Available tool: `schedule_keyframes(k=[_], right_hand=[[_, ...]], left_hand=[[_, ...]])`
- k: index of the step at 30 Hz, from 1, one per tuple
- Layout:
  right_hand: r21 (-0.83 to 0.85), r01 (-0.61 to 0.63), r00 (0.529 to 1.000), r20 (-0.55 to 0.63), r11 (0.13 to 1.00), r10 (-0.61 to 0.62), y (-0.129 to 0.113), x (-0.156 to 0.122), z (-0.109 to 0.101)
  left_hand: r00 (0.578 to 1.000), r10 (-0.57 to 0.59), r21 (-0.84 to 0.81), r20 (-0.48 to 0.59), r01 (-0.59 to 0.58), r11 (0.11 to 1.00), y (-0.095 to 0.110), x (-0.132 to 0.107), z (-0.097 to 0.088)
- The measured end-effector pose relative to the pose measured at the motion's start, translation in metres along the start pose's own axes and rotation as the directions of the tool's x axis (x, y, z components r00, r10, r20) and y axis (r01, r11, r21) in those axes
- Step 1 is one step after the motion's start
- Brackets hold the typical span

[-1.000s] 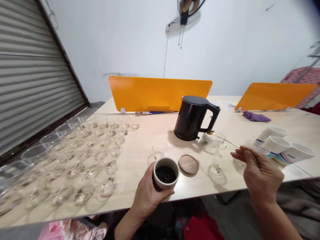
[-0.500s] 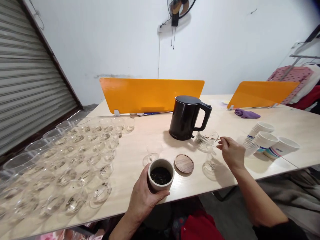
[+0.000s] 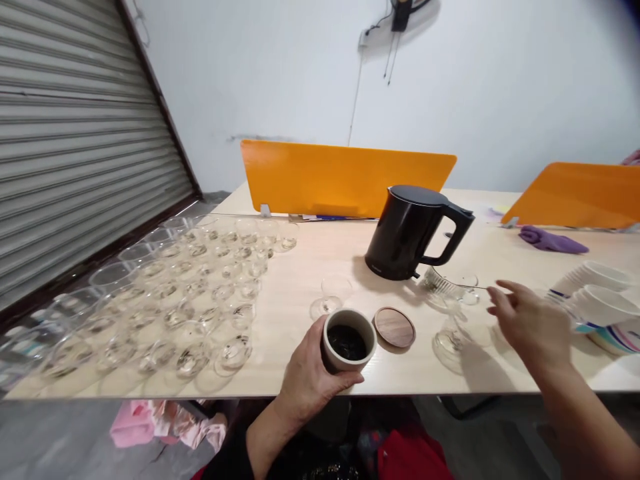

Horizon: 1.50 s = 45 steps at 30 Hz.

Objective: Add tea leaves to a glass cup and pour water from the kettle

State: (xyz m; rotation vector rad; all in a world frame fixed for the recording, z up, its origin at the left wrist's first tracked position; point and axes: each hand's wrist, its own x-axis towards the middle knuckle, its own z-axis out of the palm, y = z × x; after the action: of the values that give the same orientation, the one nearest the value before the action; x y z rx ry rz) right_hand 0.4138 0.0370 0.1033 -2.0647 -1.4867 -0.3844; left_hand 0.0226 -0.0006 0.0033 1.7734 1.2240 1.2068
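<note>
My left hand (image 3: 307, 380) is wrapped round a small pale jar (image 3: 349, 340) with dark tea leaves inside, at the table's near edge. The jar's round wooden lid (image 3: 395, 327) lies just to its right. My right hand (image 3: 525, 323) hovers with fingers spread and nothing in it, just right of a ribbed glass cup (image 3: 445, 285) where a thin spoon (image 3: 470, 286) rests. A stemmed glass (image 3: 450, 337) stands below that cup. Another empty glass (image 3: 333, 293) stands behind the jar.
A black electric kettle (image 3: 413, 232) stands mid-table. Several rows of clear glass cups (image 3: 200, 293) cover the left part of the table. Stacked paper cups (image 3: 600, 303) lie at the right edge. Orange dividers (image 3: 345, 177) and a purple cloth (image 3: 550, 240) sit at the back.
My right hand has let go of the spoon, which now rests in the ribbed glass cup, and the hand has opened and drawn back to the right. The left hand still holds the jar.
</note>
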Motion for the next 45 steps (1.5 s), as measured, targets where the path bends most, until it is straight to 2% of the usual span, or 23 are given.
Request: schedule_keyframes(k=[3,5,6,7,9,10,12,14,16,18,21,24,26,28,31,34,38,42,45], right_hand=[[-0.001,0.052,0.977,-0.209,0.999,-0.051,-0.023,-0.032,-0.023],[0.117,0.135,0.985,-0.123,0.984,-0.120,-0.050,-0.062,-0.031],[0.235,0.195,0.981,-0.039,0.952,-0.191,-0.065,-0.077,-0.030],[0.363,0.260,0.957,0.027,0.895,-0.289,-0.080,-0.092,-0.027],[0.506,0.398,0.846,0.121,0.765,-0.520,-0.109,-0.114,-0.013],[0.541,0.443,0.797,0.127,0.715,-0.590,-0.121,-0.121,-0.005],[0.570,0.491,0.729,0.145,0.659,-0.669,-0.139,-0.128,0.012],[0.584,0.504,0.701,0.154,0.636,-0.696,-0.149,-0.128,0.025],[0.599,0.496,0.694,0.163,0.629,-0.702,-0.153,-0.125,0.030],[0.606,0.477,0.708,0.164,0.637,-0.687,-0.153,-0.122,0.030],[0.581,0.437,0.758,0.173,0.687,-0.629,-0.145,-0.113,0.021],[0.539,0.370,0.831,0.172,0.756,-0.530,-0.135,-0.094,0.006],[0.509,0.321,0.888,0.132,0.799,-0.440,-0.132,-0.076,-0.004],[0.485,0.283,0.932,0.064,0.827,-0.357,-0.137,-0.054,-0.010],[0.479,0.278,0.952,-0.024,0.833,-0.304,-0.159,-0.019,-0.008],[0.503,0.309,0.943,-0.053,0.807,-0.328,-0.188,0.014,0.014],[0.608,0.303,0.919,0.017,0.734,-0.393,-0.215,0.049,0.067],[0.675,0.266,0.869,0.142,0.688,-0.475,-0.227,0.067,0.117],[0.688,0.264,0.828,0.198,0.676,-0.525,-0.234,0.073,0.141]], left_hand=[[1.000,0.020,0.009,-0.012,-0.020,1.000,0.000,-0.001,0.001],[0.999,0.049,0.024,-0.006,-0.048,0.999,0.001,-0.003,0.001],[0.998,0.066,0.034,-0.001,-0.066,0.997,0.002,-0.003,0.001],[0.996,0.084,0.045,0.004,-0.084,0.995,0.002,-0.004,0.001],[0.993,0.121,0.067,0.004,-0.121,0.990,0.002,-0.004,0.002],[0.990,0.141,0.075,-0.002,-0.141,0.987,0.001,-0.004,0.002],[0.982,0.187,0.085,-0.015,-0.185,0.979,-0.001,-0.005,0.003],[0.976,0.217,0.083,-0.011,-0.215,0.973,-0.003,-0.005,0.003],[0.975,0.220,0.076,0.007,-0.220,0.972,-0.005,-0.005,0.002],[0.977,0.212,0.079,0.031,-0.214,0.974,-0.005,-0.006,-0.001],[0.973,0.219,0.098,0.075,-0.226,0.969,-0.006,-0.010,-0.011],[0.968,0.237,0.124,0.086,-0.246,0.961,-0.008,-0.012,-0.021],[0.972,0.226,0.151,0.059,-0.233,0.961,-0.012,-0.012,-0.024],[0.977,0.213,0.178,0.033,-0.215,0.960,-0.016,-0.011,-0.025],[0.974,0.223,0.218,0.030,-0.225,0.950,-0.020,-0.008,-0.023],[0.974,0.226,0.245,0.037,-0.228,0.942,-0.021,-0.007,-0.021],[0.979,0.198,0.237,0.052,-0.205,0.950,-0.019,-0.007,-0.022],[0.982,0.181,0.244,0.061,-0.190,0.951,-0.015,-0.006,-0.023],[0.982,0.179,0.259,0.063,-0.189,0.947,-0.014,-0.005,-0.022]])
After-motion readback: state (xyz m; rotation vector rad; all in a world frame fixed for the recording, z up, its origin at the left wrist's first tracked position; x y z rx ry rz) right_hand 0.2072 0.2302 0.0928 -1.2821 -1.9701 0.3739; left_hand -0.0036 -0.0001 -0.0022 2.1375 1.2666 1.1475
